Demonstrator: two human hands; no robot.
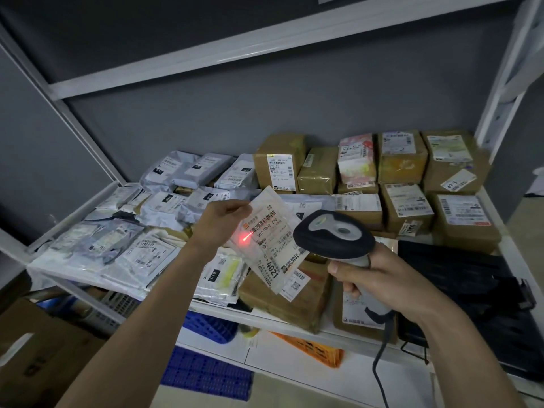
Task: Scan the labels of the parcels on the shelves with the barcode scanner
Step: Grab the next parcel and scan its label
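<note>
Item 1, flat white parcel (272,242): thin mailer envelope with a printed shipping label facing the camera, marked "4021" near its lower end. Held tilted above the shelf's front half, near frame centre. A red laser dot (244,238) falls on its left part, beside the barcode.

Item 2, left hand (225,220): at 9 o'clock of the parcel, fingers curled, pinching the parcel's upper left edge; forearm runs down to 7 o'clock.

Item 3, barcode scanner (334,240): dark head with grey top panel, pale handle, dark cable hanging to 6 o'clock. Head sits at 3 o'clock of the parcel, just beside its right edge, pointed at the label.

Item 4, right hand (379,279): at 4 o'clock of the parcel, fingers wrapped round the scanner's handle, thumb lying along it.

Item 5, white metal shelf (265,316): carries all stock below.

Item 6, grey poly mailers (164,201): overlapping heap filling the shelf's left half, at 10 o'clock of the left hand, labels mostly up.

Item 7, brown cardboard boxes (406,184): taped and labelled, stacked in rows at the shelf's back right, at 1 o'clock of the held parcel; more lie flat at the front edge beneath the parcel.

Item 8, black tray-like object (471,290): at the shelf's right end, at 3 o'clock of the right hand; its kind is unclear.

Item 9, blue plastic crates (206,369) and an orange crate (312,346): below the shelf, at 6 o'clock.
</note>
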